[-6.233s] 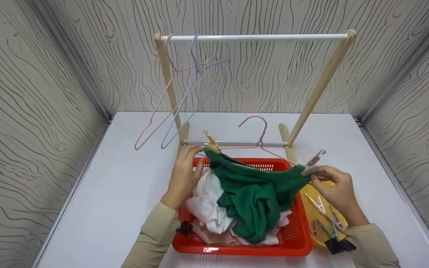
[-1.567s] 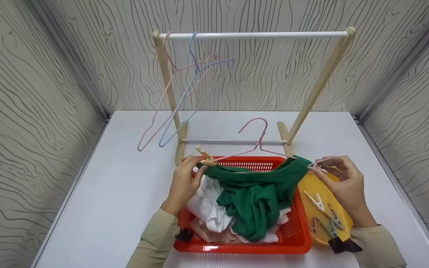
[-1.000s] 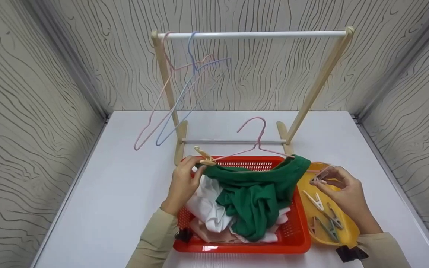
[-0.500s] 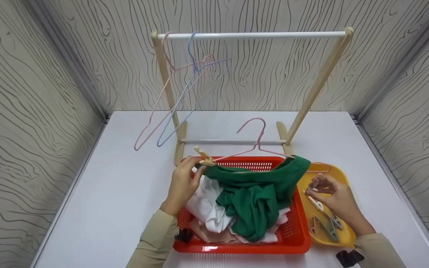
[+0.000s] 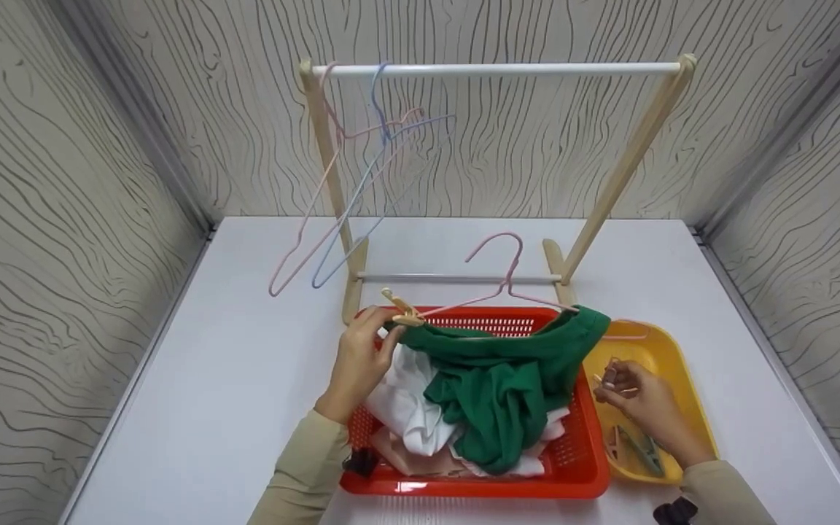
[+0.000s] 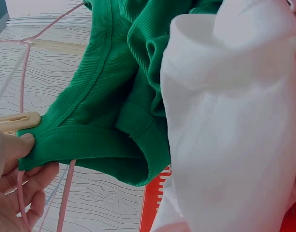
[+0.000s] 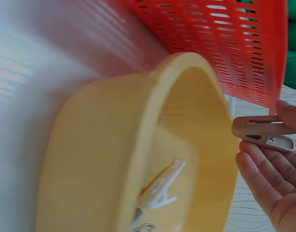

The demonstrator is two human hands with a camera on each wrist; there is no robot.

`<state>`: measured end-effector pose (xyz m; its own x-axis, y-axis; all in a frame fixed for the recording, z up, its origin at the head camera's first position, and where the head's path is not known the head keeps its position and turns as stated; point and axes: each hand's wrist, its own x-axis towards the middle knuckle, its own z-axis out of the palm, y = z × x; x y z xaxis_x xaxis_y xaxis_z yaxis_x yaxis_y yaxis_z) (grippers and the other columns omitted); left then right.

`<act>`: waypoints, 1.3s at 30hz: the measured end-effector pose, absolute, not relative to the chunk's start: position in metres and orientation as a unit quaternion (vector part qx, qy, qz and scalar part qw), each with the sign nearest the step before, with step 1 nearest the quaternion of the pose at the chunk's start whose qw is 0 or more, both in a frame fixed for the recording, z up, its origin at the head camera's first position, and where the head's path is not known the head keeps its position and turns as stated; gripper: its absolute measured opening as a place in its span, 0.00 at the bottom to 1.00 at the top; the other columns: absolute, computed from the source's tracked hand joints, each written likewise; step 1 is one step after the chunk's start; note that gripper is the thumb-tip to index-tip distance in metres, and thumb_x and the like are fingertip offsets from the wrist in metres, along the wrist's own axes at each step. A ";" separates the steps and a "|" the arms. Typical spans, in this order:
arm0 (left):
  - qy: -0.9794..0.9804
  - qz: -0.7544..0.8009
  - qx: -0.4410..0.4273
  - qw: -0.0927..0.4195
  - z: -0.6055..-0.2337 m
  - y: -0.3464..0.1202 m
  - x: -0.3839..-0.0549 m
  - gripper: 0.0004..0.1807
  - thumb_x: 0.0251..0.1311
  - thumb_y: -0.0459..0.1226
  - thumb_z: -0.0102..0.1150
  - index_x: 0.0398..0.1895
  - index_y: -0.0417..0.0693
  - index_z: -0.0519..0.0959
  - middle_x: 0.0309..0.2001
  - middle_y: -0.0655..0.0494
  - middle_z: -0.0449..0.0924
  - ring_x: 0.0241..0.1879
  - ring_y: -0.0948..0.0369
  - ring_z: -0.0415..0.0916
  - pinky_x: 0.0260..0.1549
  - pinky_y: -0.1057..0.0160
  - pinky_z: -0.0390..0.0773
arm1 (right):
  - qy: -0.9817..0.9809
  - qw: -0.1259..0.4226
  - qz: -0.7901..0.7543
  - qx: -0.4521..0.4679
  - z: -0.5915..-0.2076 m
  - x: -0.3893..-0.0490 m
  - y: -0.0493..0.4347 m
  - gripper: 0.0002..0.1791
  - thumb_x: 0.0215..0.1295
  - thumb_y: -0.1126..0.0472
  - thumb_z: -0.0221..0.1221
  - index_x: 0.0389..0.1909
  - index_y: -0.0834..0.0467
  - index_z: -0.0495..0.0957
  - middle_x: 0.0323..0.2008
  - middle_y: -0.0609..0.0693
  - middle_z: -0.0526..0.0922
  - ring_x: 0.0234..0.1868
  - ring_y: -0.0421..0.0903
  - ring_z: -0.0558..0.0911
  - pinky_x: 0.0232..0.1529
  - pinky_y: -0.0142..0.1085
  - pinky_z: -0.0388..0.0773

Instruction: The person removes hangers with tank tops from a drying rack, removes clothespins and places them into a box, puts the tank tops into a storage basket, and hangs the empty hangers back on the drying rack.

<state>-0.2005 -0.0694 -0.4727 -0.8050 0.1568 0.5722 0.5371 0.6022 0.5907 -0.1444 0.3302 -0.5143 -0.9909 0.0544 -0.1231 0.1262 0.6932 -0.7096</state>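
My left hand [image 5: 360, 357] pinches the left shoulder of a green ribbed top [image 5: 493, 372] together with the pink hanger [image 5: 515, 271] inside it; the left wrist view shows thumb and fingers at that corner. Right beside the thumb, a cream-yellow clothespin [image 6: 22, 120] is clipped on the shoulder. The top's right shoulder drapes over the hanger's other arm with no clip on it. My right hand [image 5: 650, 405] holds a pinkish-beige clothespin [image 7: 257, 128] between thumb and fingers, above the yellow basin [image 5: 675, 357]. More clothespins [image 5: 642, 452] lie in that basin, partly covered by the hand.
Under the top stands a red basket [image 5: 475, 487] with white cloth [image 5: 409, 412] and beige cloth in it, close beside the basin. Behind is a wooden rack with a white rail [image 5: 500, 70], where a pink hanger [image 5: 285, 266] and a blue hanger [image 5: 347, 215] hang at the left.
The pinkish clothespin has come off the top's right shoulder, and my right hand has carried it down over the basin. The left-side clothespin has tipped lower; lately my left hand stays put.
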 end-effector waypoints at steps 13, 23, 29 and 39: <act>-0.863 -0.399 -0.202 0.233 -0.471 -0.069 -0.200 0.08 0.60 0.35 0.62 0.42 0.43 0.80 0.40 0.50 0.82 0.39 0.59 0.80 0.40 0.62 0.83 | 0.914 0.089 -0.388 0.084 -0.539 -0.145 0.335 0.27 0.59 0.69 0.63 0.59 0.69 0.68 0.46 0.62 0.80 0.41 0.45 0.81 0.45 0.40 0.85; -0.860 -0.404 -0.206 0.232 -0.474 -0.069 -0.200 0.08 0.60 0.34 0.62 0.41 0.42 0.80 0.39 0.49 0.82 0.39 0.59 0.81 0.40 0.61 0.83 | 0.918 0.125 -0.362 0.100 -0.548 -0.145 0.338 0.25 0.60 0.69 0.62 0.59 0.68 0.70 0.43 0.57 0.81 0.42 0.47 0.79 0.52 0.46 0.82; -0.860 -0.403 -0.206 0.234 -0.475 -0.070 -0.200 0.08 0.60 0.34 0.62 0.41 0.42 0.80 0.39 0.50 0.82 0.39 0.59 0.80 0.39 0.63 0.83 | 0.904 0.169 -0.368 0.136 -0.553 -0.148 0.340 0.15 0.62 0.69 0.60 0.50 0.63 0.75 0.36 0.53 0.79 0.38 0.45 0.77 0.43 0.34 0.80; -0.863 -0.403 -0.199 0.232 -0.475 -0.069 -0.199 0.09 0.59 0.34 0.62 0.42 0.42 0.81 0.39 0.49 0.82 0.36 0.57 0.79 0.33 0.65 0.81 | 0.901 0.181 -0.365 0.146 -0.555 -0.149 0.343 0.25 0.62 0.64 0.63 0.57 0.70 0.71 0.40 0.58 0.80 0.36 0.45 0.77 0.40 0.34 0.81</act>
